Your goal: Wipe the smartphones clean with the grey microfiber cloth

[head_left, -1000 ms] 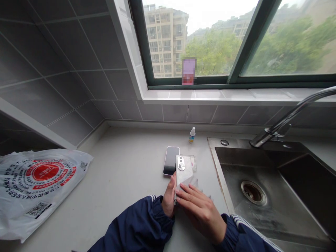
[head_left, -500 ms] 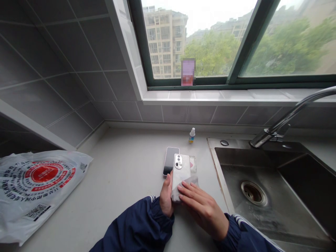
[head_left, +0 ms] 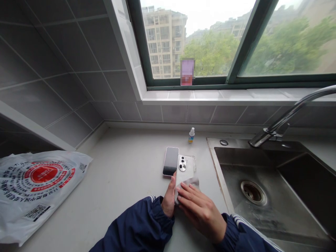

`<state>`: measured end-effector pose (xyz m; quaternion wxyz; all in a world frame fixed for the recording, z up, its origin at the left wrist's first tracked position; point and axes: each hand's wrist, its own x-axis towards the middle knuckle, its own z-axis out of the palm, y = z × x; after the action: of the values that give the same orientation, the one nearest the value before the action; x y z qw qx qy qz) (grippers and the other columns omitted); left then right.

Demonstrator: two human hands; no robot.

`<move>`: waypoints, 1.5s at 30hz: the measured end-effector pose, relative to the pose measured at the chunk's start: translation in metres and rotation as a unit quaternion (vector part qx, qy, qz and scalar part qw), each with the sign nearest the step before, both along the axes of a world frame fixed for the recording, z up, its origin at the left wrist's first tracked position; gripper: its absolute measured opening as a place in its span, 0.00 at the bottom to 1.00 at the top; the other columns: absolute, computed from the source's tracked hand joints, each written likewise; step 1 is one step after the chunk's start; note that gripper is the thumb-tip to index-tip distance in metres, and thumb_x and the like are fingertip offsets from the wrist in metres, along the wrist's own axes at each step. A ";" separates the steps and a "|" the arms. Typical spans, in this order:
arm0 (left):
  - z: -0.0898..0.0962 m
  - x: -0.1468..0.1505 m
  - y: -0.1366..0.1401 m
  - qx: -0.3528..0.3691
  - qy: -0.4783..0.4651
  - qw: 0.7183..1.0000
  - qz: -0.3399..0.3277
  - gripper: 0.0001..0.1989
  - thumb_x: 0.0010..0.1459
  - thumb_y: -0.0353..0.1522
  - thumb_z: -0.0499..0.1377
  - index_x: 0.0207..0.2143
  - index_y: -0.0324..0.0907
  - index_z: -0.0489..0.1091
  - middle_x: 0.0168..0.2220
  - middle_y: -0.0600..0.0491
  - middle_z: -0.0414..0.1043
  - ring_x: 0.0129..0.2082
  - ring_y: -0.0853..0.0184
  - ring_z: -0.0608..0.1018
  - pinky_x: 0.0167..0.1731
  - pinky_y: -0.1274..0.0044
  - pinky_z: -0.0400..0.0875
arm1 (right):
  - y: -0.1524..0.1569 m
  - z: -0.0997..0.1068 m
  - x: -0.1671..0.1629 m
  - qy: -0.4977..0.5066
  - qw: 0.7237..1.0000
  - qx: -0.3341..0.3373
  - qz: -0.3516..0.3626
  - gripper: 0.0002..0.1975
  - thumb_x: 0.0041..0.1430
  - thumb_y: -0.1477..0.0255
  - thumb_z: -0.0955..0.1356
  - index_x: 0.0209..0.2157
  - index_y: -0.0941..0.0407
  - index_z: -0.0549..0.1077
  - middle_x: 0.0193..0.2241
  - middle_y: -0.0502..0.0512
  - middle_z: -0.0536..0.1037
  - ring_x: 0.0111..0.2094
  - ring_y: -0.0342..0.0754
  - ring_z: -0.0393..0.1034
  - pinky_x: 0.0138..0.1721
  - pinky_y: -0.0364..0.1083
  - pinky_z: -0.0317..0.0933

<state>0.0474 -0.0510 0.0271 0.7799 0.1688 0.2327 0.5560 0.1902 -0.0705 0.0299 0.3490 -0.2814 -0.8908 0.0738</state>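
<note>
My left hand (head_left: 169,196) is closed around the lower left side of a white smartphone (head_left: 185,175), its back with a round-lensed camera block facing up. My right hand (head_left: 201,210) presses a thin grey cloth (head_left: 193,182) against the phone's lower back, fingers together and extended over it. Part of the cloth hangs past the phone's right edge. Beyond that edge lies a clear phone case (head_left: 194,163), partly hidden by the phone. A second phone (head_left: 171,159), dark screen up with a pale frame, lies on the counter just left of the held one.
A small white spray bottle (head_left: 191,135) stands behind the phones. To the right are a steel sink (head_left: 231,182) and a chrome faucet (head_left: 278,120). A printed white plastic bag (head_left: 63,185) covers the counter's left side. A window ledge (head_left: 207,95) runs along the back.
The held phone has shifted slightly right and turned a little, covering more of the clear case. My right hand and the cloth stay on its lower back.
</note>
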 end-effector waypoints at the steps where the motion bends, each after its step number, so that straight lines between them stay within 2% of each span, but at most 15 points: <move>1: 0.000 0.000 -0.001 -0.001 0.000 1.000 -0.010 0.33 0.62 0.48 0.54 0.64 0.40 0.59 0.56 0.43 0.71 0.60 0.55 0.68 0.62 0.65 0.57 | -0.001 0.000 -0.001 0.000 1.000 0.001 0.002 0.16 0.63 0.81 0.66 0.52 0.60 0.72 0.57 0.60 0.72 0.63 0.54 0.59 0.62 0.57 0.61; 7: 0.005 0.000 -0.004 0.008 -0.016 0.999 -0.039 0.36 0.61 0.49 0.55 0.66 0.41 0.55 0.58 0.42 0.68 0.61 0.53 0.67 0.62 0.63 0.57 | -0.001 -0.001 -0.002 -0.002 1.000 0.003 0.005 0.18 0.63 0.81 0.66 0.54 0.61 0.71 0.58 0.60 0.71 0.64 0.55 0.57 0.63 0.57 0.60; 16: 0.008 -0.003 0.004 0.011 -0.015 1.000 0.019 0.33 0.64 0.48 0.49 0.63 0.37 0.58 0.55 0.40 0.71 0.59 0.51 0.70 0.63 0.61 0.53 | 0.005 0.003 0.005 -0.028 1.000 0.006 0.007 0.18 0.62 0.82 0.65 0.53 0.61 0.71 0.58 0.60 0.71 0.64 0.54 0.57 0.63 0.57 0.60; 20: 0.008 -0.005 0.005 0.007 -0.019 1.000 0.015 0.34 0.64 0.49 0.47 0.62 0.35 0.59 0.52 0.40 0.73 0.54 0.51 0.74 0.62 0.59 0.55 | 0.005 0.006 0.007 -0.036 0.999 -0.006 0.005 0.19 0.62 0.82 0.64 0.54 0.61 0.71 0.59 0.59 0.69 0.65 0.54 0.56 0.63 0.56 0.59; 23: 0.007 -0.005 0.006 0.007 -0.025 1.000 0.013 0.33 0.65 0.49 0.46 0.62 0.35 0.60 0.51 0.39 0.74 0.55 0.51 0.72 0.62 0.60 0.55 | 0.005 0.009 0.007 -0.042 0.999 -0.021 -0.014 0.20 0.63 0.81 0.64 0.56 0.62 0.69 0.61 0.60 0.67 0.66 0.53 0.54 0.64 0.55 0.59; 26: 0.004 -0.004 0.007 0.016 -0.024 0.999 0.020 0.31 0.65 0.47 0.47 0.62 0.36 0.60 0.52 0.41 0.73 0.59 0.53 0.69 0.63 0.62 0.54 | 0.004 0.011 0.007 -0.062 0.996 -0.033 -0.048 0.22 0.66 0.77 0.63 0.60 0.63 0.65 0.63 0.63 0.63 0.67 0.55 0.51 0.63 0.55 0.59; 30: -0.001 -0.004 0.006 0.004 -0.018 1.000 0.008 0.31 0.65 0.47 0.49 0.63 0.38 0.59 0.52 0.43 0.73 0.59 0.52 0.69 0.63 0.63 0.56 | 0.005 0.009 0.007 -0.126 0.987 -0.040 -0.088 0.29 0.67 0.70 0.63 0.67 0.60 0.55 0.66 0.63 0.56 0.67 0.61 0.47 0.62 0.65 0.54; 33: -0.003 -0.005 0.002 0.006 -0.002 1.000 -0.024 0.33 0.63 0.48 0.51 0.65 0.41 0.55 0.57 0.42 0.70 0.58 0.51 0.70 0.58 0.61 0.64 | 0.006 0.005 0.008 -0.145 0.981 -0.048 -0.119 0.34 0.68 0.66 0.62 0.69 0.61 0.46 0.68 0.65 0.50 0.68 0.64 0.42 0.62 0.68 0.52; 35: -0.004 -0.007 -0.001 0.019 0.023 0.998 -0.062 0.34 0.63 0.49 0.51 0.66 0.45 0.52 0.61 0.42 0.65 0.56 0.49 0.72 0.52 0.60 0.71 | 0.007 0.003 0.009 -0.139 0.978 -0.055 -0.148 0.37 0.68 0.63 0.62 0.70 0.61 0.41 0.68 0.66 0.47 0.69 0.65 0.39 0.62 0.68 0.51; 39: -0.004 -0.010 -0.006 0.041 0.078 0.990 -0.107 0.35 0.62 0.48 0.52 0.68 0.52 0.47 0.64 0.42 0.60 0.46 0.49 0.78 0.38 0.62 0.77 | 0.008 0.000 0.011 -0.111 0.972 -0.072 -0.193 0.39 0.68 0.60 0.61 0.70 0.60 0.37 0.69 0.66 0.43 0.69 0.66 0.36 0.63 0.68 0.48; 42: 0.001 -0.011 -0.009 0.075 0.093 0.985 -0.124 0.36 0.61 0.49 0.53 0.68 0.51 0.47 0.62 0.39 0.63 0.35 0.54 0.81 0.33 0.64 0.77 | 0.009 -0.001 0.012 -0.083 0.970 -0.078 -0.214 0.39 0.68 0.60 0.60 0.70 0.60 0.36 0.69 0.66 0.42 0.69 0.66 0.35 0.63 0.68 0.46; 45: 0.010 -0.013 -0.012 0.109 0.133 0.973 -0.157 0.36 0.61 0.48 0.53 0.68 0.48 0.48 0.55 0.37 0.70 0.28 0.58 0.81 0.27 0.69 0.74 | 0.011 0.000 0.015 -0.045 0.967 -0.073 -0.242 0.37 0.69 0.62 0.60 0.70 0.59 0.37 0.70 0.65 0.43 0.69 0.66 0.35 0.63 0.69 0.44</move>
<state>0.0347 -0.0634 0.0376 0.7961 0.3597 0.2434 0.4213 0.2052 -0.0596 0.0296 0.2947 -0.5162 -0.8032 0.0398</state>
